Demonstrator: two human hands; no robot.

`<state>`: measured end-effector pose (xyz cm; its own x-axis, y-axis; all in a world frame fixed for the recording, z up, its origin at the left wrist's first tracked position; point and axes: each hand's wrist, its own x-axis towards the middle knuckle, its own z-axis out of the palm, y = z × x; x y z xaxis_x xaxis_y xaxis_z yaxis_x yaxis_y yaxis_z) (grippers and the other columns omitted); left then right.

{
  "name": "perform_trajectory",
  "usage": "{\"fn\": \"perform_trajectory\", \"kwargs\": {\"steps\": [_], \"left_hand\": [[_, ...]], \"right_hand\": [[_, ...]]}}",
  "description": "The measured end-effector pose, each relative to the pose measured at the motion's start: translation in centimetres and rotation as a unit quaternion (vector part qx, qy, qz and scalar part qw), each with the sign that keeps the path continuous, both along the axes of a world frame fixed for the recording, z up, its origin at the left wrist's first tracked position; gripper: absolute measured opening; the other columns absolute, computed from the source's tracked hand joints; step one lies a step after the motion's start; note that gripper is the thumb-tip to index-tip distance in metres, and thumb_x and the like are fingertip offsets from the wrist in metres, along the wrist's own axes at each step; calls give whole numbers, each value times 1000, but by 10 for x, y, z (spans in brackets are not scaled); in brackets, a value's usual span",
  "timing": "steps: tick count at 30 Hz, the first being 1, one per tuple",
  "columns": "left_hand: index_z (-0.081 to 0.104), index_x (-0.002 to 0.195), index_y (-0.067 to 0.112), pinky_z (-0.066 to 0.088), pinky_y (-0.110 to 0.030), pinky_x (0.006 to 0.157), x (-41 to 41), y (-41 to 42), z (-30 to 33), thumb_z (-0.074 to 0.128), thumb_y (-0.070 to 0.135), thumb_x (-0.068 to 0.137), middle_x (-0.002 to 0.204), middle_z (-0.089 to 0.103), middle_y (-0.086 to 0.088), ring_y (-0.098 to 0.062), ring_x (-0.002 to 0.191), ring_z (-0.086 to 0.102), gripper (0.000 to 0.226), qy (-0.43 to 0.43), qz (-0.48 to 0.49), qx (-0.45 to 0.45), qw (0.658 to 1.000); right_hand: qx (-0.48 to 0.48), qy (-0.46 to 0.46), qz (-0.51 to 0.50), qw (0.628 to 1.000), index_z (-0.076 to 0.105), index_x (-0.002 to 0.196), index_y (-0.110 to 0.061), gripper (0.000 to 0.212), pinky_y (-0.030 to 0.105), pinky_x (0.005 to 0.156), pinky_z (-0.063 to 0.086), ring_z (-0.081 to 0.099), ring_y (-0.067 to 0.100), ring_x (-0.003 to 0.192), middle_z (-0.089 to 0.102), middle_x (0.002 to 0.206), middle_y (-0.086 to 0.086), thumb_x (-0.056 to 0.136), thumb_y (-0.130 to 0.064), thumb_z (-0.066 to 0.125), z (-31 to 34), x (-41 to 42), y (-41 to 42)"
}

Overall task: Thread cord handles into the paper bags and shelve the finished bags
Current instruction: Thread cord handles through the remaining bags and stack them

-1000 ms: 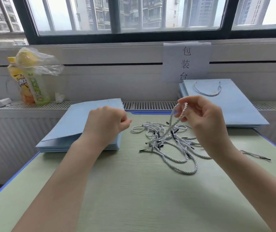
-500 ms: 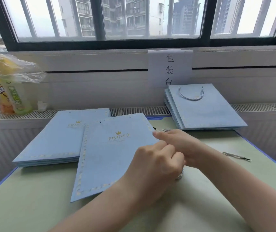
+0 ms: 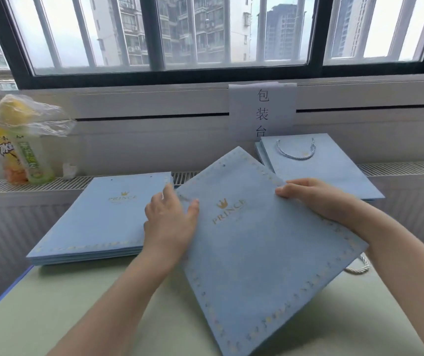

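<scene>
A flat light-blue paper bag (image 3: 252,253) with a gold crown and "PRINCE" print sits tilted over the middle of the table. My left hand (image 3: 169,222) grips its left edge near the upper corner, thumb on the printed face. My right hand (image 3: 316,196) pinches its upper right edge. The bag hides the pile of cords; only one twisted white cord loop (image 3: 357,268) pokes out under its right side. A stack of bags without handles (image 3: 98,217) lies at the left. A stack of bags with a cord handle (image 3: 295,151) showing lies at the back right (image 3: 334,176).
Two drink bottles under a clear plastic bag (image 3: 20,150) stand on the radiator grille (image 3: 398,167) at the far left. A white paper sign (image 3: 262,111) hangs on the wall below the window. The green table (image 3: 51,304) has a blue left edge.
The single bag has swung right and now covers the cords. My hands, which were together at its right edge, have moved apart to its two sides.
</scene>
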<state>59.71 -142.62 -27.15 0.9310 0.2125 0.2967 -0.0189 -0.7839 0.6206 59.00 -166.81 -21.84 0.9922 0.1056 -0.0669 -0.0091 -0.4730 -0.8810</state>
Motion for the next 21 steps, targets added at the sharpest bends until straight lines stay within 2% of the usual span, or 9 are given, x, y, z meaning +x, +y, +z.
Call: {"fn": "perform_trajectory", "kwargs": {"steps": [3,5,6,9,11,13,16,19,21], "left_hand": [[43,137,14,37,-41,102,5,11,2,52,34,95,129,52,-13,-32,123,45,47,-62,-6,-128,990],[64,107,17,49,-39,84,6,19,4,57,29,94,98,67,-4,-28,99,62,19,-93,-24,-184,978],[68,95,19,52,-39,79,4,21,7,58,29,94,88,70,-1,-26,90,66,14,-98,-34,-207,973],[69,77,27,53,-39,75,6,28,8,60,35,90,77,70,4,-23,82,67,18,-98,-46,-166,980],[64,68,34,51,-36,76,5,21,5,62,32,90,75,67,7,-22,85,65,23,-59,-63,-111,990],[63,71,36,50,-36,82,-2,9,1,60,31,91,82,68,8,-19,91,64,21,-31,-92,-76,992],[66,98,34,44,-30,80,-15,-14,-1,48,44,95,99,68,7,-16,101,60,20,-29,-109,38,993],[52,123,36,39,-31,79,-23,-25,-5,34,56,96,111,65,6,-18,108,56,38,-44,-100,177,978],[40,138,32,40,-33,87,-21,-27,-8,32,70,87,118,61,7,-16,113,53,64,-73,-137,170,973]], "right_hand": [[-13,13,37,999,72,90,-15,26,39,82,55,70,25,81,74,90,5,90,-37,57,0,-2,-7],[-13,19,31,999,73,89,-18,31,30,69,56,71,21,77,74,86,0,91,-42,55,1,-5,-7],[-2,0,25,1000,73,86,-18,29,27,65,54,70,19,74,74,83,-1,92,-40,55,1,-4,-8],[21,-168,-36,985,70,84,-19,17,21,76,49,62,13,78,71,84,-3,92,-10,58,4,2,-14],[104,-232,-32,967,68,88,-15,28,17,80,51,65,9,82,72,85,-3,90,9,52,11,0,-14],[222,-238,7,946,65,89,-8,31,17,82,53,66,10,83,72,83,1,89,16,45,18,-8,-8],[337,-224,58,913,65,87,-5,32,19,79,53,67,11,82,72,83,4,88,18,43,22,-18,8],[391,-198,100,893,63,86,-2,30,17,76,52,67,11,78,71,82,7,87,19,41,16,-23,27],[372,-185,121,902,63,86,-1,29,17,75,52,66,12,78,71,83,8,87,19,42,6,-24,40]]}}
